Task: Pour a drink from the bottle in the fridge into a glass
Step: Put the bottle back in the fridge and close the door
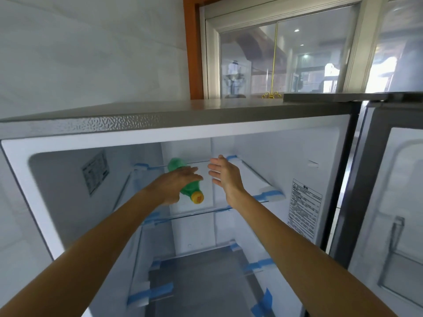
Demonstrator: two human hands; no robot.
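A green plastic bottle (189, 189) with a yellow cap lies on its side on the top glass shelf (201, 211) of the open fridge, cap toward me. My left hand (177, 183) lies flat over the bottle's middle, fingers straight, hiding part of it. To the right of the bottle, my right hand (225, 173) hovers with its fingers straight, a small gap away and holding nothing. No glass is in view.
The fridge door (389, 202) stands open at the right with empty door racks. Lower shelves (206, 255) are fixed with blue tape. A label sticks to each inner side wall. Behind the fridge top is a glazed window frame (274, 53).
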